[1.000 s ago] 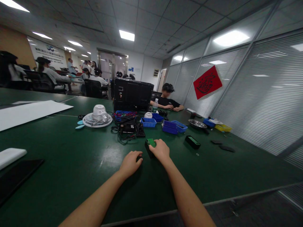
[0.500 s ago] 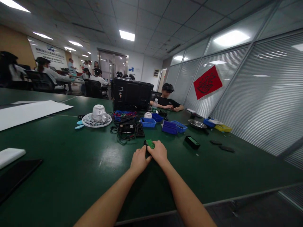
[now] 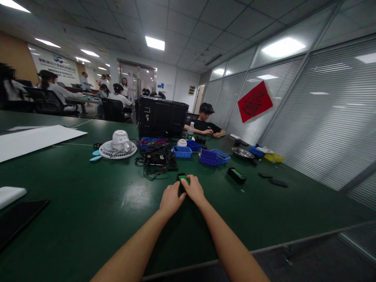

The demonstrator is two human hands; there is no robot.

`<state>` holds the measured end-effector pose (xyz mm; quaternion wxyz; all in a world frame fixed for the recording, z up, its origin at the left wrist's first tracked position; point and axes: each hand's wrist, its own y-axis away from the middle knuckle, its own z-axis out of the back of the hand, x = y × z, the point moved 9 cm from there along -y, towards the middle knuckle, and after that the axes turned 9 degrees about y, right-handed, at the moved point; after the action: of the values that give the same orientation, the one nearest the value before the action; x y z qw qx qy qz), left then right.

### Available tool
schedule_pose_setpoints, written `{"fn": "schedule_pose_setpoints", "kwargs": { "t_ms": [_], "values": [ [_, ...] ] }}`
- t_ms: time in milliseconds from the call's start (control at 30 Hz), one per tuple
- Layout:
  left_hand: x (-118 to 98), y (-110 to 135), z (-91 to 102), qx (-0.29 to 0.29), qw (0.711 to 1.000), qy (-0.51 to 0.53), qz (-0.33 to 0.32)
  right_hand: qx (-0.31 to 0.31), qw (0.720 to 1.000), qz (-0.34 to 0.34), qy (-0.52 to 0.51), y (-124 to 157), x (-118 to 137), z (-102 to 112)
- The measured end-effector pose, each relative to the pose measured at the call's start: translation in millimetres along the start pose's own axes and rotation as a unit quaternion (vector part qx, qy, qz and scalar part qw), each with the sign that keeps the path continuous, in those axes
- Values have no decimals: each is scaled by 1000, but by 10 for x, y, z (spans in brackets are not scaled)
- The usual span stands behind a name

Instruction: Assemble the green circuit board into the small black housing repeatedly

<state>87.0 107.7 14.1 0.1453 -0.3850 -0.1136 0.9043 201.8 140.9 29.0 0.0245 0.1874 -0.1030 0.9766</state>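
Straight ahead on the green table, a small black case [image 3: 181, 176] stands between my two hands. A green circuit board [image 3: 183, 178] lies inside it, its face partly covered by fingers. My left hand [image 3: 170, 200] is closed along the case's left side. My right hand [image 3: 194, 190] is closed over the right side, with its thumb on the board. The near end of the case is hidden behind the hands. A similar black case [image 3: 236, 176] with a green face lies apart to the right.
Blue bins [image 3: 209, 157], a tangle of black cables [image 3: 152, 166] and a white fan part [image 3: 119, 145] lie beyond my hands. A monitor [image 3: 161, 116] stands behind them. A metal dish [image 3: 243, 153] and dark flat pieces [image 3: 277, 183] are at right. A person [image 3: 205, 124] sits across.
The green board stood raised and tilted out of the case; now it sits lower, inside the case. My right fingers have shifted over it. The whole view has moved slightly.
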Motion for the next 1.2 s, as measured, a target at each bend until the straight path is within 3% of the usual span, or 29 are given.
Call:
{"fn": "schedule_pose_setpoints", "kwargs": {
  "t_ms": [100,200,433,633,967,1200],
  "values": [
    [8,2,9,5,1000,5,15,45,995,-30,-89,-91,-142,-178],
    [11,2,52,-2,1000,17,23,110,970,-57,-211,-108,-190,-398],
    [151,-3,153,-58,996,7,65,199,903,-35,-379,52,83,-573],
    [217,47,268,-77,991,-27,102,225,894,35,-386,107,231,-510],
    [324,171,460,-55,987,-45,145,189,912,39,-363,-5,95,-497],
    [539,388,743,-20,982,-53,178,188,912,68,-358,-24,86,-499]
  ]
}}
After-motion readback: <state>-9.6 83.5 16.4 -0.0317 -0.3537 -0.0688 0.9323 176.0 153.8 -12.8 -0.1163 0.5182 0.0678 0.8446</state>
